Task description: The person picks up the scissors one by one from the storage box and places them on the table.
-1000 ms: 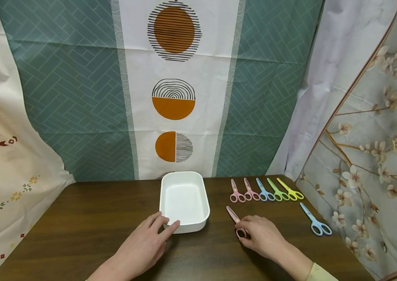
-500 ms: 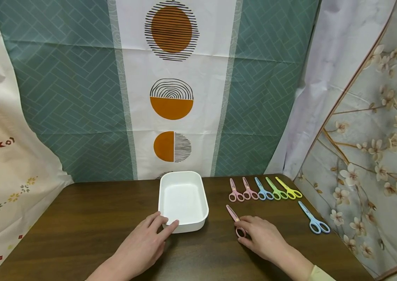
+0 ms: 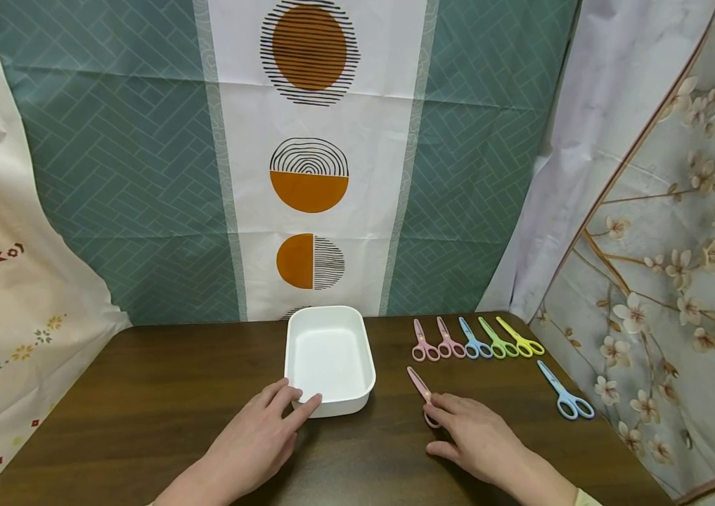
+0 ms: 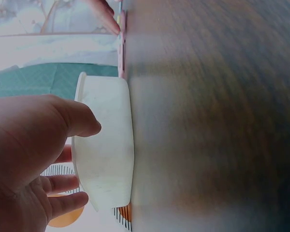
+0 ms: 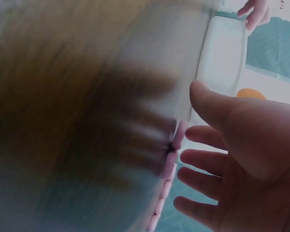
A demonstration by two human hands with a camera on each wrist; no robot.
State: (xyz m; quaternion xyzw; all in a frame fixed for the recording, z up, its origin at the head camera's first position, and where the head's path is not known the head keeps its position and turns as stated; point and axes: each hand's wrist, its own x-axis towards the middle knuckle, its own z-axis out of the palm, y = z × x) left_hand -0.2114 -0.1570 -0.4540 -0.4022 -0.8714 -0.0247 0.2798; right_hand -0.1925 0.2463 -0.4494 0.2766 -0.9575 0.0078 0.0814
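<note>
A pair of pink scissors (image 3: 419, 384) lies on the table, blades pointing away and a little left. My right hand (image 3: 480, 437) is over its handle loops, thumb held apart and fingers spread, hiding part of them. In the right wrist view, the fingers of my right hand (image 5: 222, 166) are extended, with the pink scissors (image 5: 170, 163) beyond the tips. My left hand (image 3: 262, 436) rests at the near left corner of a white rectangular tray (image 3: 366, 400). In the left wrist view, its thumb lies against the tray's outer wall (image 4: 104, 164), the fingers loosely extended near the rim.
Along the back right stand out two pink scissors (image 3: 423, 351), blue scissors (image 3: 476, 347), green scissors (image 3: 501, 346) and yellow scissors (image 3: 524, 346) in a row. Separate light-blue scissors (image 3: 566, 399) lie near the right table edge. Patterned curtains (image 3: 155, 211) enclose the dark wooden table (image 3: 174, 393).
My right hand has let go of the pink scissors: its thumb has moved away from the handle and the fingers have opened out. The left hand and tray stay put.
</note>
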